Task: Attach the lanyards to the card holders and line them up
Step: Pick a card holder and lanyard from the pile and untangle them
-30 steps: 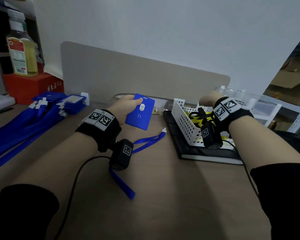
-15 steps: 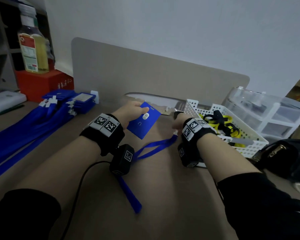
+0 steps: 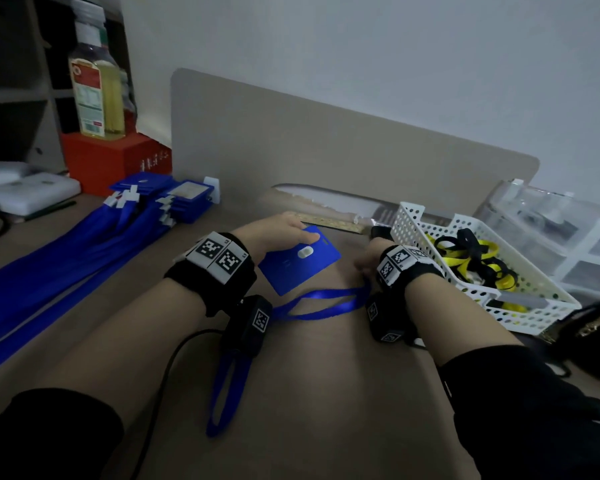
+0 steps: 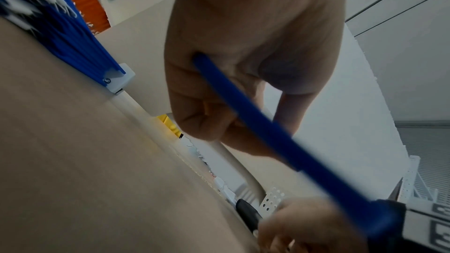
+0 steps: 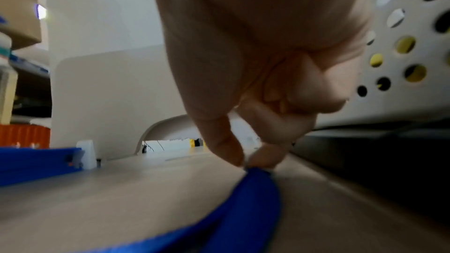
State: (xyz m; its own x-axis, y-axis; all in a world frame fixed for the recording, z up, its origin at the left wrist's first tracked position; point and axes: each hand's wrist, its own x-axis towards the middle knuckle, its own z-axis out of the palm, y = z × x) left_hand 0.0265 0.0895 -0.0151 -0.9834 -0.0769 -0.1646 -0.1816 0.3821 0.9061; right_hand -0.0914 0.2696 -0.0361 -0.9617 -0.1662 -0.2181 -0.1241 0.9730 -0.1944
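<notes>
The blue card holder (image 3: 300, 259) sat mid-frame in the head view, tilted, lifted just off the desk (image 3: 326, 393), slot end twd the upper right. My left hand (image 3: 278, 230) held it, thumb on top, fingers curled under; the left wrist cam showed it edge-on, running through that grip. Just right of it my right hand (image 3: 369, 259) was down at the desk, thumb & forefinger pinching the near end of the loose blue lanyard (image 3: 321, 303); the right wrist cam showed the fingertips (image 5: 235, 156) closed narrow on the strap's tip. The rest of the strap trailed down-left under my left wrist to a loop at lower centre.

Step in hand, as I read it: picking up the clip end to hook it to this holder. Next move would need the clip brought up to the holder's slot, so both hands had to meet & line up square, w/ the strap untwisted.

At the upper left of the head view lay the finished holders (image 3: 174, 199) w/ straps fanned out, which is where this one would go. A white basket (image 3: 520, 308) w/ yellow-black straps stood at right.

Hard to make out: the clip itself, hidden by my fingers; the slot was only just visible; both wrist views were blurred.
</notes>
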